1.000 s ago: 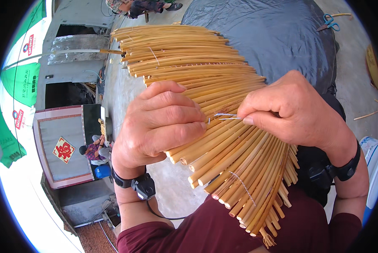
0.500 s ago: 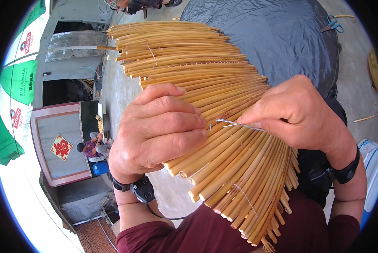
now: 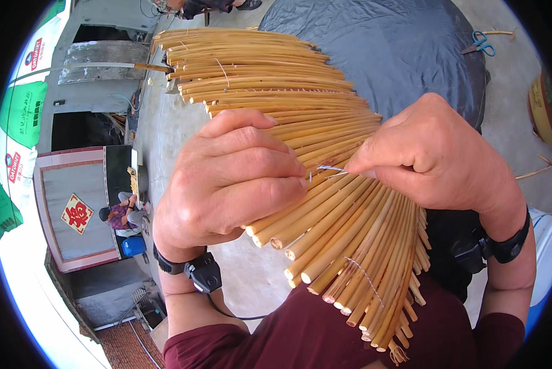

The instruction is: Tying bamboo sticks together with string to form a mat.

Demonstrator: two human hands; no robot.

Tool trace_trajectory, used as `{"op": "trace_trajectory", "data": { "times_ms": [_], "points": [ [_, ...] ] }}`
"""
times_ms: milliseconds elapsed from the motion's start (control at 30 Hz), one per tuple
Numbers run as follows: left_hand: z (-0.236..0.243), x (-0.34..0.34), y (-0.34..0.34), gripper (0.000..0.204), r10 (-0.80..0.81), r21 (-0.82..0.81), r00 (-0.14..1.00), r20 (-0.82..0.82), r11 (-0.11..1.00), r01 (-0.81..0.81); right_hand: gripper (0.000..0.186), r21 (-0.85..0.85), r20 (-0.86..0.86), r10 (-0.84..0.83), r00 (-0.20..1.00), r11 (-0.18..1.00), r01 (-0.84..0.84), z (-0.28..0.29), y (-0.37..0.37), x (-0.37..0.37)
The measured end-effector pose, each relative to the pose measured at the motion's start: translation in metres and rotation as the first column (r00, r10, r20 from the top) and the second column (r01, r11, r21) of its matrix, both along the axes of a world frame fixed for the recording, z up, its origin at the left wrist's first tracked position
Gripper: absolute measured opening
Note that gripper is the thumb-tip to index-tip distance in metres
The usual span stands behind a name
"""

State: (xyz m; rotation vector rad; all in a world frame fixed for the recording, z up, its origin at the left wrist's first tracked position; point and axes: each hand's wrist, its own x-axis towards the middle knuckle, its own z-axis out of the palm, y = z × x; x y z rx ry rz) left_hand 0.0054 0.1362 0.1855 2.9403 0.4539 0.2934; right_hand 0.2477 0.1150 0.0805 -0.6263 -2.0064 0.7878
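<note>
A fan-shaped mat of yellow-brown plant stems (image 3: 350, 230) lies across the middle, spreading towards my lap. Rows of thin pale strands run across the stems. My left hand (image 3: 233, 178) is curled round the mat's left edge, its fingertips pressed on the upper face; the thumb is hidden. On the other side, my right hand (image 3: 433, 160) pinches a thin silvery strand (image 3: 331, 168) between thumb and forefinger. Two pieces of that strand show between the hands, close to my left fingertips. Whether it is wire or thread I cannot tell.
Dark plastic sheeting (image 3: 399, 55) covers a round shape beyond the mat. Blue-handled scissors (image 3: 480, 44) lie at its right edge. A yellow-brown pot (image 3: 542, 111) and a white bucket (image 3: 544, 240) stand at right. A seated person (image 3: 123, 212) is at left, beside a blue container (image 3: 134, 246).
My right hand has drawn closer round the strand, and the twisted tail that showed below its fingers is now hidden. My left hand keeps its grip. The whole view has shifted slightly.
</note>
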Motion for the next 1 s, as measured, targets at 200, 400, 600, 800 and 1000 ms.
{"op": "trace_trajectory", "data": {
  "times_ms": [200, 400, 600, 800, 1000],
  "points": [
    [-0.003, 0.009, 0.011, 0.018, -0.066, -0.001, 0.995, 0.068, 0.998, 0.066, 0.018, 0.088, 0.228, 0.093, 0.969, 0.989, -0.115, 0.027, 0.016, 0.008],
    [-0.004, 0.010, 0.031, 0.019, -0.134, -0.065, 0.990, 0.045, 0.988, 0.137, 0.011, -0.075, 0.398, 0.072, 0.915, 0.996, -0.046, 0.047, 0.016, 0.013],
    [-0.035, 0.072, 0.067, 0.039, -0.204, 0.430, 0.873, 0.443, 0.903, -0.007, 0.018, -0.644, 0.150, -0.233, 0.961, 0.715, 0.273, 0.025, 0.020, 0.085],
    [-0.038, 0.081, 0.081, 0.046, -0.281, 0.386, 0.844, 0.457, 0.917, 0.096, 0.022, -0.575, 0.247, -0.422, 0.872, 0.661, 0.482, 0.037, -0.004, 0.117],
    [-0.054, 0.089, 0.085, 0.062, -0.296, 0.430, 0.803, 0.517, 0.901, 0.055, 0.028, -0.527, 0.298, -0.471, 0.830, 0.644, 0.555, 0.033, -0.005, 0.127]
  ]
}}
